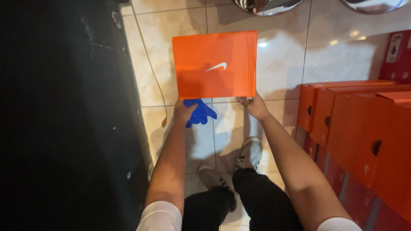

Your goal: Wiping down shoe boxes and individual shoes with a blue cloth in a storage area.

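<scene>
I hold an orange shoebox point(215, 64) out in front of me over the tiled floor, its lid facing up. My left hand point(184, 112) grips its near left corner and also clutches a crumpled blue cloth point(199, 112). Gripping the near right corner is my right hand point(255, 106). Below the box I see my legs in dark trousers and my grey shoes point(250, 152).
A stack of orange shoeboxes point(355, 124) stands at the right, close to my right arm. A dark counter point(64, 115) runs down the left side. A thin cord point(150, 64) lies on the beige tiles. Two shiny round bases point(265, 5) sit at the top edge.
</scene>
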